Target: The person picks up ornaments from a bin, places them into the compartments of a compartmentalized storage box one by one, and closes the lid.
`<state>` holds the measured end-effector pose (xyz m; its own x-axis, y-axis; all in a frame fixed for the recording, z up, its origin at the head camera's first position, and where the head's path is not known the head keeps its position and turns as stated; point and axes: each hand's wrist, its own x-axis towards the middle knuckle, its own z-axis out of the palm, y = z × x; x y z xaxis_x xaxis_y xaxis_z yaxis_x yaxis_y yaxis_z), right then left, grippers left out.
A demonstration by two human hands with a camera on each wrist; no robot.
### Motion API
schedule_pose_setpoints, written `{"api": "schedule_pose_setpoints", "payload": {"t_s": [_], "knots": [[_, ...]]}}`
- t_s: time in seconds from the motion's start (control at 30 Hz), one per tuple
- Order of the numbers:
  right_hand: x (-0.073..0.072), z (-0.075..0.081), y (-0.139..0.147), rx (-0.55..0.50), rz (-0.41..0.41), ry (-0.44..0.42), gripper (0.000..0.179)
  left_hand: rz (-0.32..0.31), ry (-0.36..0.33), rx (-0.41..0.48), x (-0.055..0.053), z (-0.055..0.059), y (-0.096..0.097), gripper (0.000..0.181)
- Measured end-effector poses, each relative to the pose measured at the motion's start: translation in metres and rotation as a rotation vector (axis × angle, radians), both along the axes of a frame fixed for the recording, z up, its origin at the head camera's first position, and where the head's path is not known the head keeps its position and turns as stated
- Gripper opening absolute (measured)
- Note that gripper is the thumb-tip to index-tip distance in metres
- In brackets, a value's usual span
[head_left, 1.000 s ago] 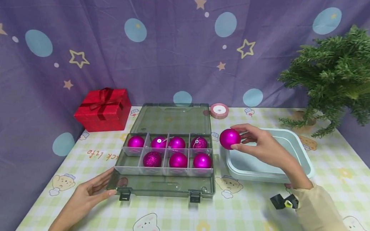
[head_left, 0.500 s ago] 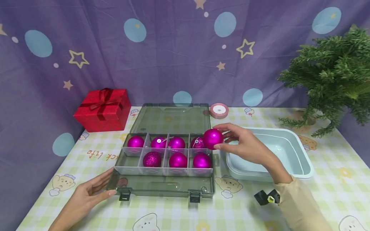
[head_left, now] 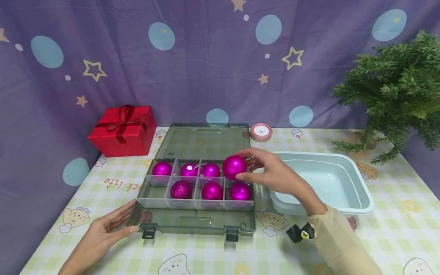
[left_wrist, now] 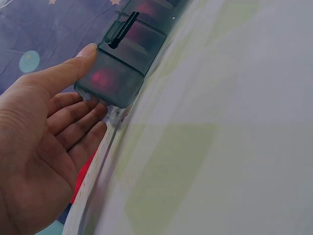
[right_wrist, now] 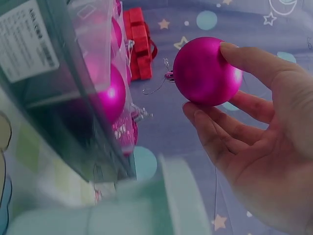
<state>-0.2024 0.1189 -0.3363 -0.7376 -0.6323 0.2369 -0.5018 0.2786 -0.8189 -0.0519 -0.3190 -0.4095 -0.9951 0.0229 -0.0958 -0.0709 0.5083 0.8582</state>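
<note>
A shiny magenta Christmas ball [head_left: 235, 167] with a hook at its cap is pinched by the thumb and fingers of my right hand [head_left: 275, 173], above the back right compartment of a dark clear storage box [head_left: 199, 219]. In the right wrist view the ball [right_wrist: 208, 71] hangs apart from the box, cap toward it. Several more magenta balls, some glittery, sit in the compartments; the front left compartment [head_left: 155, 191] holds none. My left hand [head_left: 100, 235] holds the box's front left corner, with the thumb [left_wrist: 87, 51] on the front and the fingers round the side.
Right of the box stands a pale blue tub [head_left: 360, 207]. A red gift box [head_left: 122, 133] is at the back left, a pink ribbon roll [head_left: 261, 132] behind the box. An artificial tree [head_left: 403, 90] rises at the back right. The box lid [head_left: 204, 141] lies folded back.
My right hand has carried the ball leftward from over the blue tub's edge to above the box's back right compartment. The left hand and the box have stayed put.
</note>
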Motion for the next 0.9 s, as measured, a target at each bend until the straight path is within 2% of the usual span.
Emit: {"api": "schedule_pose_setpoints", "payload": {"t_s": [0.6,0.77,0.9], "knots": [[-0.002,-0.003,-0.05,-0.006,0.092,0.021,0.056,-0.004,0.017,0.002,-0.001,-0.002,0.0,0.076],[-0.004,-0.004,-0.065,0.001,0.105,0.053,0.053,-0.007,0.018,0.0,-0.001,-0.002,-0.001,0.076],[-0.005,-0.007,-0.077,-0.007,0.124,0.038,0.053,-0.006,0.017,-0.006,-0.001,-0.002,-0.002,0.076]]}}
